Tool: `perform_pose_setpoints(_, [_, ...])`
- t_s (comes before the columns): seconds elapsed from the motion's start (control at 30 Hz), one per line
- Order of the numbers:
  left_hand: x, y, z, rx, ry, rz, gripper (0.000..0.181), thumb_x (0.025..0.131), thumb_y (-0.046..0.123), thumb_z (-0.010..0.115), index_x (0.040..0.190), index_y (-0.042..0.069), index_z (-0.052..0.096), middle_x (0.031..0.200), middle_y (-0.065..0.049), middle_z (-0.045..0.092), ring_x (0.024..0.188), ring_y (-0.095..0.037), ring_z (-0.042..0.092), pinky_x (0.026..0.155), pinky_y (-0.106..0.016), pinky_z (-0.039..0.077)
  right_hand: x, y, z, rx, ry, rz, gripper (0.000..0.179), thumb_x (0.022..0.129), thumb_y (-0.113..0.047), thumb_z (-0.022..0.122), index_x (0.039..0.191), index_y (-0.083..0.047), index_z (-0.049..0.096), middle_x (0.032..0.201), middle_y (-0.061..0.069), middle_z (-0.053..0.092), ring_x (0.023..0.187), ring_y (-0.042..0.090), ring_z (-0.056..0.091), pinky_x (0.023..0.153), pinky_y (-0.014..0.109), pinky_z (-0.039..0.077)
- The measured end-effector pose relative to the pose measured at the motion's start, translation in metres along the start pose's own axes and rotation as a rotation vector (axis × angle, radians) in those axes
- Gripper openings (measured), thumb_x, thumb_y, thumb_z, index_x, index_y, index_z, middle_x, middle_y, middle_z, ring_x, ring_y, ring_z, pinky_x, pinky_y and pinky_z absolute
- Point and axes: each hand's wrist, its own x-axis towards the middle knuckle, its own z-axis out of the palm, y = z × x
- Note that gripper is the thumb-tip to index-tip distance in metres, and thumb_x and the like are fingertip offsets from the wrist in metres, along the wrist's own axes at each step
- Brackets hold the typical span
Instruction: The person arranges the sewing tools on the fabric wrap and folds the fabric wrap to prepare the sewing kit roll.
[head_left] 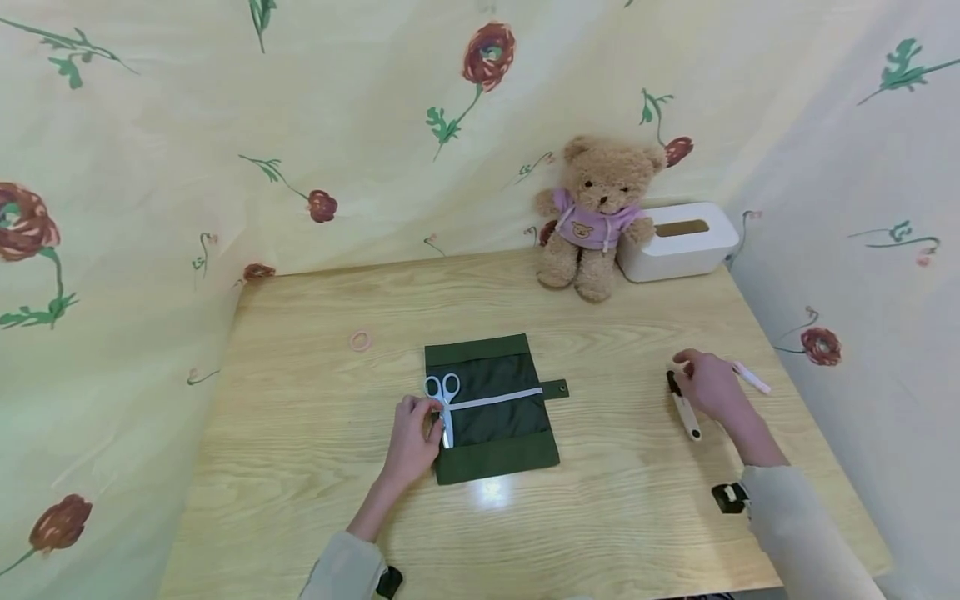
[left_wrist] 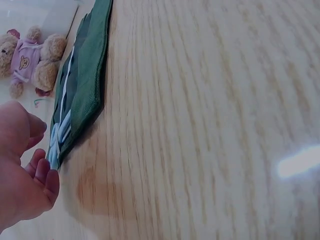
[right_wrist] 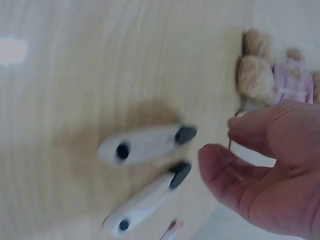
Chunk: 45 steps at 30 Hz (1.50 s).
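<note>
Light blue scissors (head_left: 446, 408) lie on the left side of an unfolded dark green fabric pouch (head_left: 498, 462), at the end of its white elastic strap (head_left: 495, 400). My left hand (head_left: 414, 437) is at that edge, fingertips right at the scissors. In the left wrist view, a gap shows between thumb and loosely bent fingers. My right hand (head_left: 712, 385) is over a white tool with a black tip (head_left: 686, 408). The right wrist view shows two such white tools, an upper one (right_wrist: 145, 145) and a lower one (right_wrist: 147, 202), with nothing between thumb and fingers.
A slim pink-and-white stick (head_left: 752, 377) lies right of my right hand. A pink ring (head_left: 361, 341) is on the table's (head_left: 300, 433) left side. At the back, a teddy bear (head_left: 596, 217) sits against a white tissue box (head_left: 678, 250). Flower-printed cloth (head_left: 360, 125) rises behind.
</note>
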Motion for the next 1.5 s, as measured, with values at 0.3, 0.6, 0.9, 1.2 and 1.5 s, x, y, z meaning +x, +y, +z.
perform_pose_setpoints(0.3, [0.0, -0.005, -0.003, 0.026, 0.044, 0.016, 0.022, 0.085, -0.006, 0.069, 0.105, 0.001, 0.064, 0.096, -0.012, 0.051, 0.092, -0.03, 0.047, 0.078, -0.043, 0.041, -0.001, 0.0, 0.006, -0.066, -0.183, 0.139, 0.048, 0.091, -0.001, 0.063, 0.128, 0.023, 0.043, 0.105, 0.041, 0.059, 0.074, 0.035, 0.062, 0.06, 0.044, 0.049])
perform_pose_setpoints(0.6, [0.003, -0.007, -0.003, 0.04, 0.024, -0.009, 0.024, 0.085, -0.004, 0.07, 0.108, 0.003, 0.065, 0.096, -0.01, 0.049, 0.092, -0.029, 0.046, 0.079, -0.042, 0.039, -0.002, 0.005, 0.014, -0.064, -0.177, 0.149, 0.053, 0.089, -0.001, 0.066, 0.131, 0.02, 0.042, 0.111, 0.045, 0.055, 0.077, 0.039, 0.062, 0.064, 0.048, 0.05])
perform_pose_setpoints(0.9, [0.012, -0.006, 0.006, 0.127, -0.032, 0.074, 0.029, 0.085, 0.004, 0.075, 0.114, 0.006, 0.068, 0.099, -0.014, 0.05, 0.095, -0.033, 0.046, 0.081, -0.046, 0.039, -0.012, 0.011, 0.019, -0.011, -0.132, 0.119, 0.052, 0.088, -0.001, 0.07, 0.127, 0.019, 0.042, 0.09, 0.032, 0.061, 0.074, 0.036, 0.062, 0.061, 0.047, 0.049])
perform_pose_setpoints(1.2, [0.018, -0.005, 0.01, 0.209, -0.089, 0.08, 0.03, 0.085, 0.009, 0.078, 0.114, 0.01, 0.071, 0.102, -0.014, 0.048, 0.094, -0.033, 0.045, 0.082, -0.047, 0.038, -0.007, 0.008, 0.032, 0.073, -0.103, 0.054, 0.051, 0.09, -0.006, 0.072, 0.133, 0.01, 0.047, 0.09, 0.025, 0.065, 0.07, 0.027, 0.062, 0.058, 0.039, 0.048])
perform_pose_setpoints(1.5, [0.019, -0.005, 0.009, 0.239, -0.136, 0.021, 0.028, 0.087, 0.013, 0.077, 0.115, 0.012, 0.072, 0.103, -0.012, 0.045, 0.095, -0.03, 0.042, 0.08, -0.043, 0.037, 0.017, -0.028, 0.049, 0.22, -0.036, 0.007, 0.046, 0.09, -0.004, 0.073, 0.131, 0.006, 0.054, 0.091, 0.019, 0.064, 0.077, 0.026, 0.061, 0.055, 0.029, 0.05])
